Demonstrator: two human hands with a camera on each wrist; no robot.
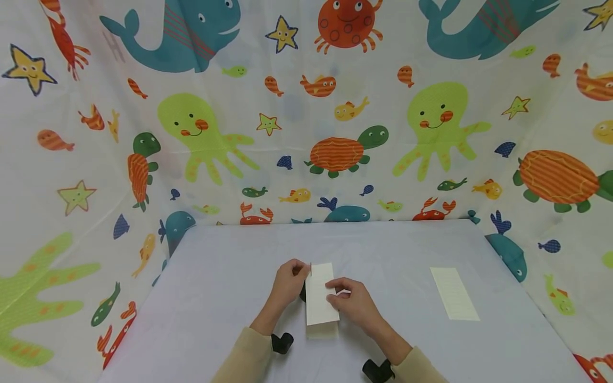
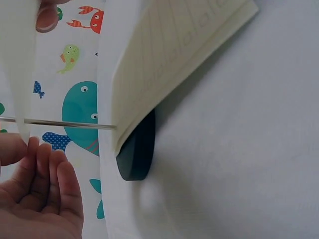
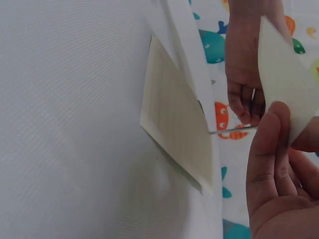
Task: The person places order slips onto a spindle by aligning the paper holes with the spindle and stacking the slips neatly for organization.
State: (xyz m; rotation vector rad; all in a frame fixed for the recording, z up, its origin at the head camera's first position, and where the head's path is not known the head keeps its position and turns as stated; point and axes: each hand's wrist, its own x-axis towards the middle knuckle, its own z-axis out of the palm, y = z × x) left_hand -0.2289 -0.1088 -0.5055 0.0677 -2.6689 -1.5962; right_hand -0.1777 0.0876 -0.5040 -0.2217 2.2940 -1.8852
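In the head view my left hand (image 1: 289,280) pinches the upper left edge of a cream paper sheet (image 1: 319,298). Thumb and fingers of my right hand (image 1: 355,304) pinch its right edge. A thin metal spike (image 2: 70,124) runs through the held sheet in the left wrist view. Lower on the spike lies a lined paper (image 2: 169,55), over the dark base (image 2: 138,154) of the spike holder. Seen from the right wrist, the held sheet (image 3: 284,74) is raised apart from the lined paper (image 3: 174,114). The base is mostly hidden under the papers.
Another cream lined paper (image 1: 455,294) lies flat on the white tabletop (image 1: 215,298), to the right of my hands. Black wrist cameras (image 1: 282,343) sit at both sleeves. A curtain (image 1: 292,154) printed with sea animals hangs behind the table and along its sides.
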